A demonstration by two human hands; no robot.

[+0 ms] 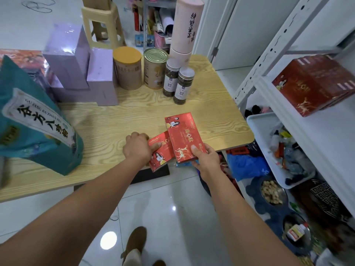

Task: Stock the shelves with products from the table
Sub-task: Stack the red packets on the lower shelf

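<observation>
Two flat red boxes lie at the near edge of the wooden table (134,114), and each hand has taken one — a sensible way to clear the pair in a single trip. The right hand (206,160) holds the larger red box (182,137) by its near corner, thumb pressed on the printed top and the other fingers wrapped underneath, out of sight; the corner overhangs the table edge, which is likely why that underside grip is possible at all. The left hand (137,147) rests on the smaller red box (161,152), thumb laid across its face and the remaining fingers curled over its far-left side, so it reads as clamped on, though whether the box is lifted clear of the table I cannot tell. The larger box overlaps the smaller one's right edge. To the right stands the white shelf unit (288,112), where a stack of matching dark red boxes (317,83) already sits — probably the destination, since like goes with like. Further back on the table, two dark jars (178,83), two tins (142,68) and purple boxes (80,66) wait upright, near the far edge.
</observation>
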